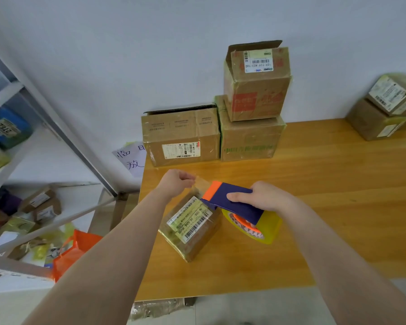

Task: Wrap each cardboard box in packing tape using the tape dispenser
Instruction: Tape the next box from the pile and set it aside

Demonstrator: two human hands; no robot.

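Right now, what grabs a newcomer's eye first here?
The purple-and-orange tape dispenser at the centre of the table, gripped by the right hand. The left hand pinches the clear tape stretched from it, over a small labelled box. Behind, bigger cardboard boxes stand stacked.

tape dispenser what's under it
A yellow tape roll with an orange core sits under the tape dispenser, above the wooden table. The right hand covers the dispenser's top; the roll's far side is hidden.

Four boxes (pixel 190 228) (pixel 182 137) (pixel 250 139) (pixel 258 90) plus blurred right stack (pixel 380 113); one tape dispenser (pixel 232 202); two hands (pixel 176 181) (pixel 265 195)
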